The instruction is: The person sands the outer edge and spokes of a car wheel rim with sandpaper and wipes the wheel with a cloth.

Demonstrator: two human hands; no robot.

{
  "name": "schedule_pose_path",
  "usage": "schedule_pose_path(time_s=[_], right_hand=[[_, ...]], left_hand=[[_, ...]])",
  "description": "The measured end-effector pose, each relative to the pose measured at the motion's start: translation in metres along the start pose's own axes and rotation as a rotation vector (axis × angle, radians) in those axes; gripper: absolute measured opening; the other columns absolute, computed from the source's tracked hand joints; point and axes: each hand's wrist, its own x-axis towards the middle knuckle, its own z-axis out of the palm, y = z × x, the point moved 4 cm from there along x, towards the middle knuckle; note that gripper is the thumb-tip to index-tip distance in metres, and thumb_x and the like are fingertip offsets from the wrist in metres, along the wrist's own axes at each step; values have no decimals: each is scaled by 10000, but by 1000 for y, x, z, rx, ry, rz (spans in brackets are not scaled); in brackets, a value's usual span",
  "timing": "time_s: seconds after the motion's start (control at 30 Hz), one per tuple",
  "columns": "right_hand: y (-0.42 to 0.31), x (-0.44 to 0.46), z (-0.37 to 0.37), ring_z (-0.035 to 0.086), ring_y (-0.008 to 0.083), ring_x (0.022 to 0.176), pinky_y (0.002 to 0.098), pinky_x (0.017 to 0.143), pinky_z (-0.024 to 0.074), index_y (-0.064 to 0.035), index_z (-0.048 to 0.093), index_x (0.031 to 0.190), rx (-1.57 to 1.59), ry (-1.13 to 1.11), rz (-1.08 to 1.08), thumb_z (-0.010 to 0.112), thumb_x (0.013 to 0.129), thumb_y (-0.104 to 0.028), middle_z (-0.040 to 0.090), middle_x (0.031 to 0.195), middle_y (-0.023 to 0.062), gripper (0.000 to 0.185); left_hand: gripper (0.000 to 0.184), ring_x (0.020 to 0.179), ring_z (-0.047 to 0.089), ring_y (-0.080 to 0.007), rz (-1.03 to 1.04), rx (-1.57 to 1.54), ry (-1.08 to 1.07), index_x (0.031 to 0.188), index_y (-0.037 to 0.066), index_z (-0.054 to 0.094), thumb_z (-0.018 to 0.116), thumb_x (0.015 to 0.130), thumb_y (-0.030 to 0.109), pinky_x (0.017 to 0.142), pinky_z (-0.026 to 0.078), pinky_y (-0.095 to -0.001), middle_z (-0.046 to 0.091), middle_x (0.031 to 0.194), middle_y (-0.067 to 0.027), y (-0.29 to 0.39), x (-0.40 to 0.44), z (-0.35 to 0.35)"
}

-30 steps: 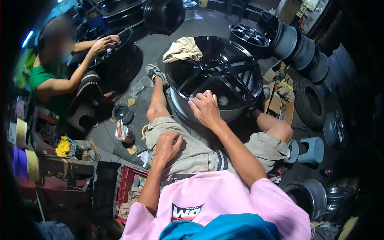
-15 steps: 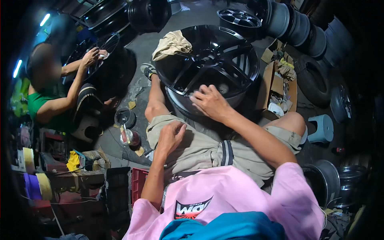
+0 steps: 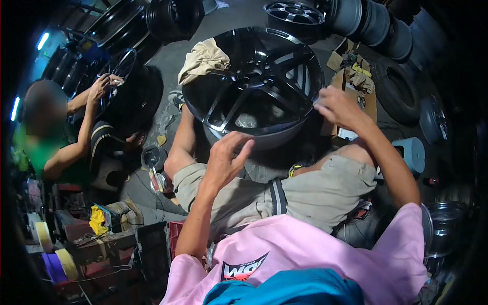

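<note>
A large black wheel rim (image 3: 256,79) with polished spoke edges lies face up between my legs. A beige cloth (image 3: 204,59) is draped over its far left edge. My left hand (image 3: 229,158) is at the near left edge of the rim, thumb apart from the fingers and nothing held. At the rim's right edge is my right hand (image 3: 339,105), its fingers bent and drawn together at the tips; whatever they may hold is too small to make out.
A co-worker (image 3: 76,137) in green handles another wheel at the left. An open cardboard box (image 3: 373,109), a tyre (image 3: 396,91) and a blue-grey stool (image 3: 412,153) stand right. Stacked rims (image 3: 373,28) are behind; a can (image 3: 160,182) sits left.
My right hand has moved right, from the rim's near edge to its right edge. My left hand has lifted off my thigh up to the near left edge. The view has shifted.
</note>
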Motion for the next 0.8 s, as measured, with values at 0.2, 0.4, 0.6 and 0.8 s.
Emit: schedule_pose_path(time_s=[0.2, 0.4, 0.6, 0.8], right_hand=[[48, -5, -1, 670, 424, 884, 456, 819, 537, 40, 753, 1103, 314, 361, 312, 658, 1050, -160, 701, 969, 196, 228], [91, -24, 23, 742, 204, 749, 347, 720, 558, -7, 740, 1268, 677, 337, 609, 632, 1059, -186, 768, 934, 158, 295], [114, -39, 44, 667, 68, 763, 245, 667, 492, -3, 744, 1192, 950, 383, 643, 754, 1011, -141, 730, 877, 25, 227], [60, -29, 30, 509, -2, 687, 212, 583, 376, -11, 711, 1134, 1063, 302, 595, 823, 944, -58, 618, 786, -63, 225]], left_hand=[[672, 1289, 625, -356, 75, 551, -275, 1428, -18, 617, 797, 944, 412, 1146, 449, -465, 676, 1349, -187, -33, 31, 50], [795, 1319, 590, -364, -119, 593, -416, 1440, -72, 509, 819, 908, 432, 1171, 412, -472, 638, 1344, -233, -27, 54, 122], [863, 1426, 506, -419, 51, 426, -228, 1581, -73, 403, 798, 948, 360, 1221, 393, -497, 526, 1526, -278, 8, 58, 141], [688, 1393, 569, -408, -2, 427, -374, 1507, 15, 582, 824, 936, 313, 1207, 433, -487, 613, 1482, -228, -36, 34, 35]])
